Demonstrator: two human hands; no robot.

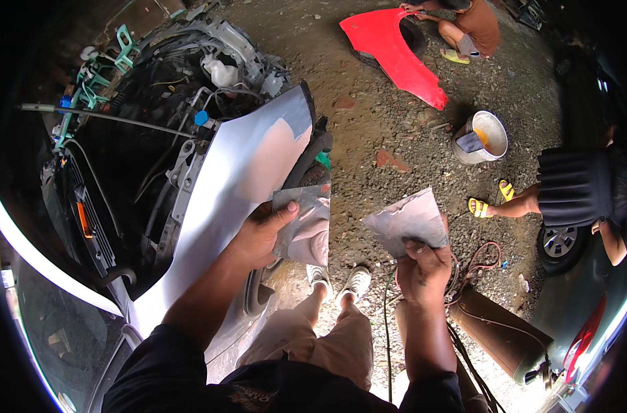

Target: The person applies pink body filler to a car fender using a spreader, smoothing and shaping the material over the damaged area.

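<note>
My left hand [255, 239] is closed on a thin, flat mixing plate [304, 230] smeared with pinkish-grey putty, my thumb lying over its left edge. To its right, my right hand [423, 275] pinches the lower edge of a broad, flat putty spreader [410, 219], whose face carries a pale pinkish film. Plate and spreader are apart. Just beyond my left hand is the car's silver fender [220, 175], with a pale pink putty patch [275, 148] near its front end. The spreader touches nothing but my fingers.
The open engine bay [162, 117] lies left, crossed by a prop rod [120, 118]. A bucket [463, 153] stands on gravel. Beyond, a crouching person [475, 31] handles a red fender [389, 48]. Another person [575, 186] is at right, near a brown cylinder [499, 334] and hoses [480, 267].
</note>
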